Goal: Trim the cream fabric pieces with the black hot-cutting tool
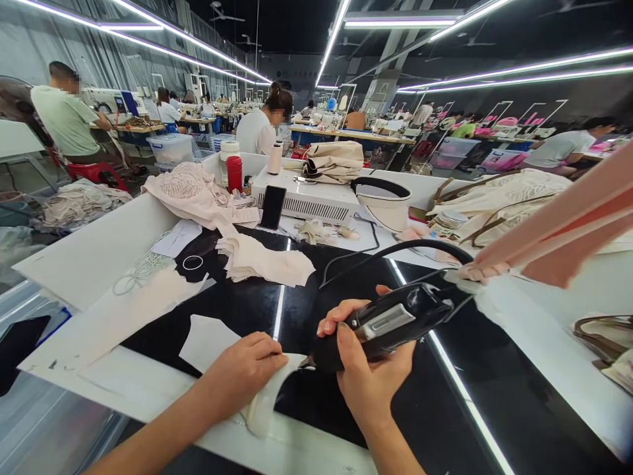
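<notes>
My right hand (pixel 370 376) is wrapped round a black corded power tool (pixel 388 320) with a silver plate and a pointed metal tip. The tip points left and meets the edge of a cream fabric piece (pixel 270 399). My left hand (pixel 242 369) is closed at that piece's upper edge, fingertips pressed together on it close to the tip. The fabric's lower end hangs over the table's near edge. Behind my left hand lies a white flat piece (pixel 208 340). A stack of cream fabric pieces (pixel 264 258) rests farther back on the black board (pixel 316 303).
A phone (pixel 273 206) leans against a white box (pixel 306 198), beside a red bottle (pixel 234 173). The tool's cable (pixel 420 244) arches across the back. Pink fabric strips (pixel 558 218) hang at the right. Lace fabric (pixel 185 188) is heaped at left. Several people sit at sewing tables beyond.
</notes>
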### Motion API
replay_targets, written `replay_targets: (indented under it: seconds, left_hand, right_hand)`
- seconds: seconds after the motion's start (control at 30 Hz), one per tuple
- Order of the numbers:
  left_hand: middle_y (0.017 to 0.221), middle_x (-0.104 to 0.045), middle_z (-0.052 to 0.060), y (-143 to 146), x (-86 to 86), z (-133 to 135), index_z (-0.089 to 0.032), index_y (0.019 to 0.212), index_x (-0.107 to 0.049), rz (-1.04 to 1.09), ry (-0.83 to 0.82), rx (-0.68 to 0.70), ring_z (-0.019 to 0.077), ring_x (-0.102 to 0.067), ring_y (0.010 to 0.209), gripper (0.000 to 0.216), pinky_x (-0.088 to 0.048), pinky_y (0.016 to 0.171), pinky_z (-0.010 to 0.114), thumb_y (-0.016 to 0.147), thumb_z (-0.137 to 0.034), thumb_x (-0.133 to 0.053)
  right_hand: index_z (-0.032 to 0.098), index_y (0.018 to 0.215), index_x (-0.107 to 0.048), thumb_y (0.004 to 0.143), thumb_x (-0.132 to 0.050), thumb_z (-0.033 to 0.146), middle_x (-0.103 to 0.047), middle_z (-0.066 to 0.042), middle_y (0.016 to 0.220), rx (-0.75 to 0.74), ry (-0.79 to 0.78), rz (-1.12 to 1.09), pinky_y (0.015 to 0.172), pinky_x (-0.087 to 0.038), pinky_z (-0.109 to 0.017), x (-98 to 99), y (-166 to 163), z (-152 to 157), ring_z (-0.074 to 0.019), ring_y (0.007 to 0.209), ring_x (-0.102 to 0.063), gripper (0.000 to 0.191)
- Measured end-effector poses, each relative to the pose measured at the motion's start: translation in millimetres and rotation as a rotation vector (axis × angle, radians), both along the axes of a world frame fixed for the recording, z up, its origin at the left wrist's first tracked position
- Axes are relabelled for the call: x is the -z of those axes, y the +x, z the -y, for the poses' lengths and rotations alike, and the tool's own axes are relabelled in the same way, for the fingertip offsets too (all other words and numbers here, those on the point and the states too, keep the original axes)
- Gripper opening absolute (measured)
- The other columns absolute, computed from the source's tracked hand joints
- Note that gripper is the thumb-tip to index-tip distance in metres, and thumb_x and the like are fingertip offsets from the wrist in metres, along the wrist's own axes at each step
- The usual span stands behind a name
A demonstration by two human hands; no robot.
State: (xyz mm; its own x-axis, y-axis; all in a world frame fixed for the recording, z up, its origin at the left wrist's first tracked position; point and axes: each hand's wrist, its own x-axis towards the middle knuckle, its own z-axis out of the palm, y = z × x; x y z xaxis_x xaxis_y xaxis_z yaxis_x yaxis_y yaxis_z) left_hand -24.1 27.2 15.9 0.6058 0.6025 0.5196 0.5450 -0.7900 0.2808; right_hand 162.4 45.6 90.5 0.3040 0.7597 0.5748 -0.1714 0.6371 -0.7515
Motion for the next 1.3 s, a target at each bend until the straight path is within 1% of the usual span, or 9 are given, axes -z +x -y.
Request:
replay_targets:
  seconds: [0.17,0.3,0.6,0.77,0.87,0.97,1.07,1.2,1.3]
  left_hand:
    - [0.104,-0.071,0.007,0,2.4,0,-0.014,0.117,-0.069,-0.005,-0.008,0.005,0.0214,-0.067,0.097,0.022,-0.064,0.089,0.034,0.105,-0.004,-0.054]
    - [0.106,-0.071,0.007,-1,2.7,1,-0.014,0.117,-0.069,-0.019,-0.001,0.000,0.0214,-0.067,0.098,0.023,-0.064,0.093,0.036,0.106,-0.004,-0.052]
    - [0.106,-0.071,0.008,-1,2.7,0,-0.014,0.120,-0.066,-0.024,0.020,-0.004,0.0210,-0.069,0.098,0.023,-0.065,0.093,0.036,0.104,-0.003,-0.054]
    - [0.114,-0.069,0.011,1,-1.3,16,-0.014,0.123,-0.059,-0.024,0.044,-0.139,0.0233,-0.070,0.102,0.028,-0.066,0.088,0.038,0.104,0.000,-0.046]
    - [0.113,-0.069,0.010,2,-3.0,32,-0.016,0.119,-0.057,-0.058,-0.012,-0.170,0.0230,-0.071,0.101,0.035,-0.066,0.086,0.035,0.097,0.008,-0.045]
    - [0.109,-0.069,0.007,2,-2.3,40,-0.019,0.113,-0.056,-0.116,-0.093,-0.181,0.0217,-0.071,0.098,0.041,-0.065,0.081,0.031,0.089,0.013,-0.048]
    - [0.111,-0.068,0.006,3,-1.0,38,-0.020,0.113,-0.056,-0.146,-0.115,-0.186,0.0218,-0.071,0.099,0.041,-0.064,0.083,0.031,0.088,0.012,-0.049]
    - [0.112,-0.069,0.005,2,-4.0,29,-0.021,0.116,-0.056,-0.152,-0.124,-0.175,0.0214,-0.070,0.100,0.036,-0.063,0.087,0.034,0.096,0.007,-0.046]
    - [0.109,-0.070,0.004,0,-7.7,24,-0.022,0.116,-0.057,-0.164,-0.133,-0.156,0.0205,-0.070,0.098,0.035,-0.063,0.086,0.032,0.098,0.005,-0.045]
  right_hand:
    - [0.031,0.129,-0.060,0.087,-0.076,0.009,-0.071,0.006,0.084,0.029,-0.017,0.001,0.059,-0.062,-0.029,-1.6,8,-1,-0.0127,0.061,-0.068,0.050]
    - [0.031,0.129,-0.060,0.087,-0.077,0.010,-0.070,0.006,0.083,0.062,-0.011,0.000,0.058,-0.063,-0.030,-1.9,13,-1,-0.0125,0.060,-0.067,0.050]
    - [0.031,0.126,-0.061,0.086,-0.076,0.009,-0.071,0.006,0.083,0.059,-0.016,0.023,0.059,-0.062,-0.029,0.5,9,0,-0.0122,0.060,-0.067,0.048]
    - [0.030,0.126,-0.061,0.085,-0.077,0.010,-0.070,0.006,0.082,0.076,-0.015,0.038,0.056,-0.061,-0.030,-1.5,9,5,-0.0133,0.059,-0.067,0.048]
    - [0.032,0.128,-0.060,0.085,-0.078,0.009,-0.071,0.005,0.082,0.074,-0.006,0.036,0.057,-0.062,-0.030,-2.2,10,10,-0.0135,0.060,-0.068,0.051]
    - [0.032,0.129,-0.059,0.085,-0.078,0.008,-0.072,0.005,0.083,0.081,-0.008,0.026,0.057,-0.063,-0.029,-3.5,10,15,-0.0136,0.060,-0.068,0.054]
    - [0.032,0.128,-0.059,0.084,-0.077,0.006,-0.072,0.005,0.082,0.091,-0.019,0.028,0.057,-0.063,-0.029,-5.3,9,21,-0.0139,0.061,-0.069,0.054]
    - [0.031,0.128,-0.058,0.083,-0.076,0.005,-0.072,0.005,0.082,0.097,-0.033,0.030,0.055,-0.063,-0.029,-6.7,7,28,-0.0146,0.060,-0.069,0.055]
    - [0.032,0.128,-0.059,0.081,-0.078,0.005,-0.072,0.005,0.082,0.096,-0.027,0.031,0.054,-0.063,-0.029,-5.6,5,33,-0.0151,0.061,-0.069,0.057]
